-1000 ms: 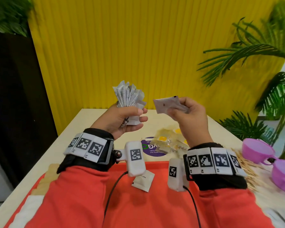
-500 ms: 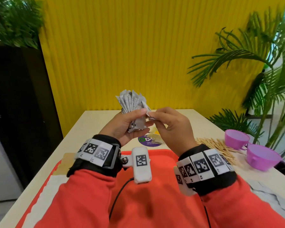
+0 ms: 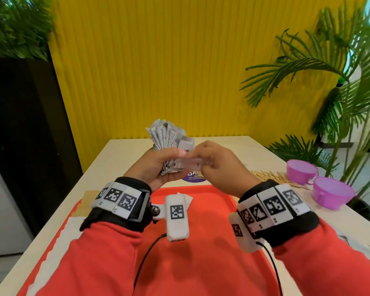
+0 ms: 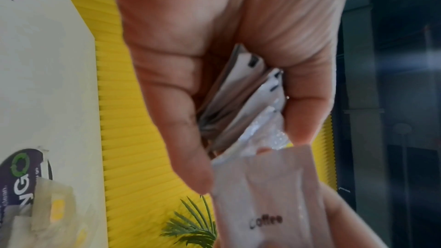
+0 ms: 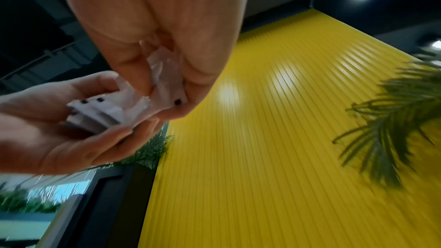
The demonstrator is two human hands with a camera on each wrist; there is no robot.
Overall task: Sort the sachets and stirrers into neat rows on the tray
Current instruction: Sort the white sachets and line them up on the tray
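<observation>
Both hands raised side by side over the far edge of the red tray (image 3: 212, 210), palms turned inward, wrists bent up. Left hand (image 3: 156, 165) grips a fanned bundle of white sachets (image 3: 167, 135), fingers and thumb curled round its lower half, tops splayed upward. Right hand (image 3: 218, 167) meets it from the right, thumb and fingertips pinching a single sachet (image 3: 190, 163) that touches the bundle's right side; left wrist view shows this sachet (image 4: 264, 191) printed "Coffee", pressed against the bundle (image 4: 241, 105). Right wrist view: pinched sachet (image 5: 164, 80) crumpled between thumb and forefinger, bundle end (image 5: 95, 112) resting in the left palm (image 5: 59, 135). Motion blur on the pinched sachet in the head view; how many sachets are in the bundle is hard to tell. One more sachet (image 3: 185, 196) lies on the tray, mostly hidden behind the left wrist camera. Wooden stirrers (image 3: 271, 177) piled on the table (image 3: 115, 154) right of the tray, partly hidden by the right hand, next to two purple cups (image 3: 320, 184). Clear packets with yellow spots (image 4: 47, 212) lie on the table, blurred.
</observation>
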